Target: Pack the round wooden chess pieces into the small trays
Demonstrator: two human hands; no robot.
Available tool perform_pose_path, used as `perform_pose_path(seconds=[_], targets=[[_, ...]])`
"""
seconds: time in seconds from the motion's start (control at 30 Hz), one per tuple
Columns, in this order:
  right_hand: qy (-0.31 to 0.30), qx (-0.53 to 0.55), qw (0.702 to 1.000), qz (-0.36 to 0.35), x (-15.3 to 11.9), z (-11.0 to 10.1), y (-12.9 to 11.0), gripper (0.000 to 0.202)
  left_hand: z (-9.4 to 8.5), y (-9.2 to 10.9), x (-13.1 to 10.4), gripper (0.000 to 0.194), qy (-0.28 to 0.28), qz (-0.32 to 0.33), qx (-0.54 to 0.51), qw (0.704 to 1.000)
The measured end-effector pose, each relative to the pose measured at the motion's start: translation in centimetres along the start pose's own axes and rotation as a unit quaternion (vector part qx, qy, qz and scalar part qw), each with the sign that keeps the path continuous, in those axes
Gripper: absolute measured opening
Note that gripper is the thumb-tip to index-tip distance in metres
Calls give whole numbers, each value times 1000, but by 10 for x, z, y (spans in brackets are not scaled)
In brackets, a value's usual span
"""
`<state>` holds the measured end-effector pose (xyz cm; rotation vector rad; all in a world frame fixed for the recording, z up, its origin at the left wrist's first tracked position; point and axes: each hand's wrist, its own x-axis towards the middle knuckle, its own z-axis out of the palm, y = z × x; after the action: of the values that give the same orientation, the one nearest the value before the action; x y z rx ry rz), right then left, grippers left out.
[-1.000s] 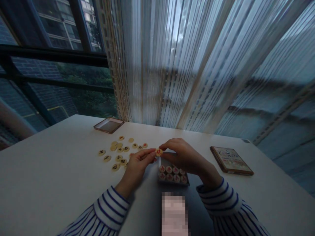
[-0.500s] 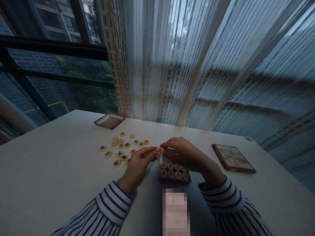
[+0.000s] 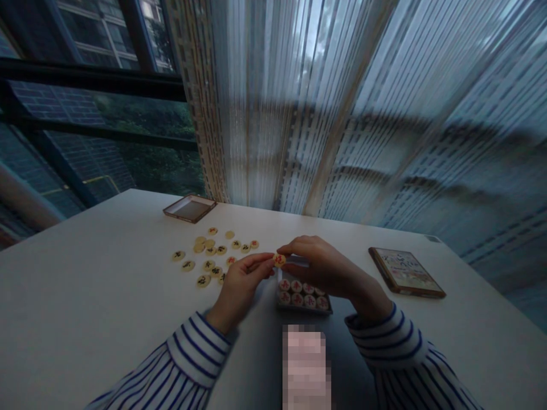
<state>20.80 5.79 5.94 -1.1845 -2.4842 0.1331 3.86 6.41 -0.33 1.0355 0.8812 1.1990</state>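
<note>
Above the middle of the desk (image 3: 106, 285), we count two bare hands meeting at one pale round disc (image 3: 279, 260) with a red character. Our left hand (image 3: 239, 285) pinches its left side between thumb and forefinger; our right hand (image 3: 320, 266) has thumb and forefinger at its right side and top. Disc held clear of the desk, face turned toward us, just beyond the near rows of one small open box (image 3: 304, 311). Eight red-lettered discs (image 3: 297, 299) visible in that box, two rows of four, the rightmost of the farther row partly behind our right hand.

Left of the box, toward the far left corner of the desk, we count seventeen loose discs (image 3: 203, 281): ten with dark characters, three with red, four with plain faces up. Some overlap; one dark-lettered disc is partly hidden by our left hand.

By the far edge, toward the left corner: one shallow tray (image 3: 190, 209), open side up. Near the right edge: one flat case (image 3: 407, 273), printed cover uppermost. At the far right corner, one small flat item (image 3: 432, 239), too dim for us to name. Two striped sleeves (image 3: 199, 348), blue on white.
</note>
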Motion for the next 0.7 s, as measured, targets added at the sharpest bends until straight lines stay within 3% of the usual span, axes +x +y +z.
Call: perform_pose_path(seconds=[0.7], targets=[[-33,-53,998,17,2,0,-3,29,1,-2,0,29,0,-3,21,1000]])
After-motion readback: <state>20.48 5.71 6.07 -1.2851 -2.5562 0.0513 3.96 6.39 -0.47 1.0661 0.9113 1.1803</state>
